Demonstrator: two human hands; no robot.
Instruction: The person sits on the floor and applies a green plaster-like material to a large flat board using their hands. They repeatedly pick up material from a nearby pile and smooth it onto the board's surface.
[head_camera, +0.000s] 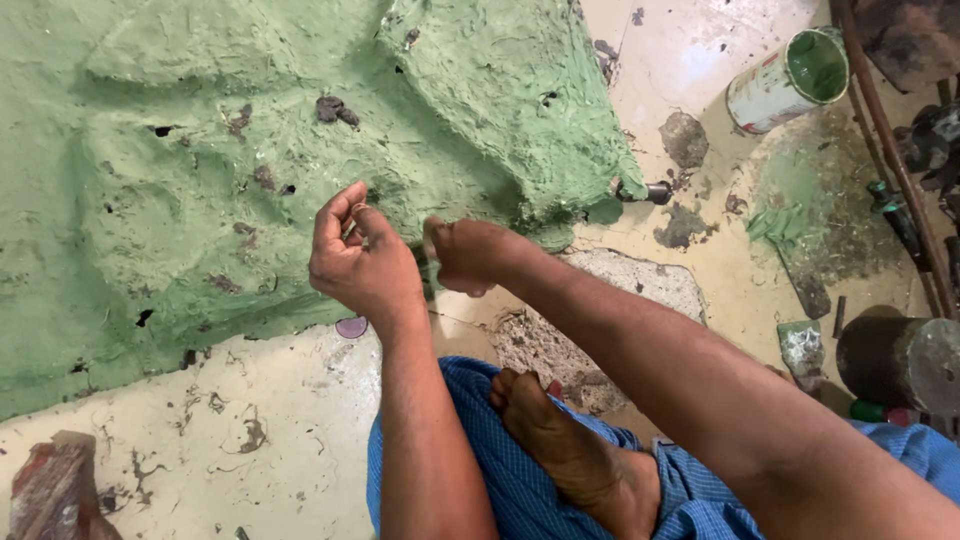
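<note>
Rough matt green plaster mound (250, 150)

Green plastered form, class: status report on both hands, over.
Left hand raised, fingers pinched on something small, too small to tell. Right hand fisted against the green plastered form. Paint can and scraper lie apart, right side.

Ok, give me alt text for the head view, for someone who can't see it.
Two bare hands, left and right, are raised in front of a large green-coated form lying on a stained floor; the left fingers pinch something small. A green-lined can lies at upper right.
</note>
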